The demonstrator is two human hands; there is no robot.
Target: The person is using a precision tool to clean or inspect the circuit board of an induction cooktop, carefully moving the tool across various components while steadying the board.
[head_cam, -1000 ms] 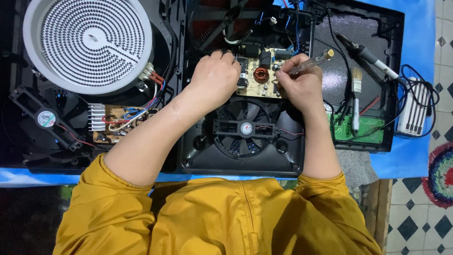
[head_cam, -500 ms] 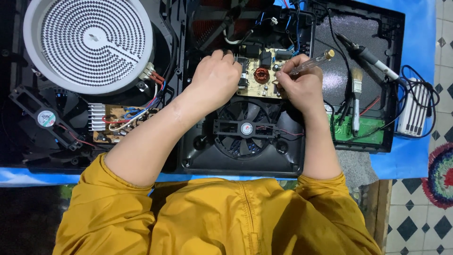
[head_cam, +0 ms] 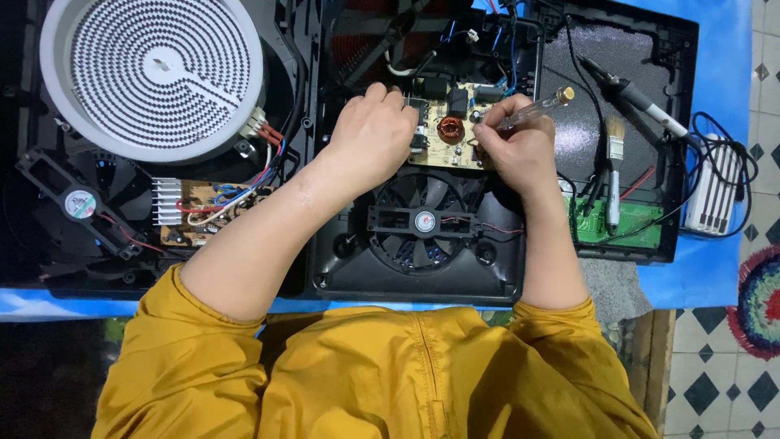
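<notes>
An opened black cooker housing (head_cam: 341, 260) lies in front of me with a tan circuit board (head_cam: 445, 145) in its middle and a round black fan (head_cam: 422, 221) below it. My left hand (head_cam: 375, 138) rests fingers-down on the board's left edge. My right hand (head_cam: 516, 150) grips a clear-handled screwdriver (head_cam: 536, 107), its tip down at the board's right side next to a copper coil (head_cam: 449, 128).
A white round heating coil (head_cam: 154, 73) sits far left, over a second fan (head_cam: 77, 203) and a small board with a heat sink (head_cam: 203, 213). At right lie a soldering iron (head_cam: 642, 102), a brush (head_cam: 614, 175), a green board (head_cam: 621, 223) and a white box (head_cam: 715, 191) on blue cloth.
Both hands stay on the board; the right hand and screwdriver have shifted only slightly.
</notes>
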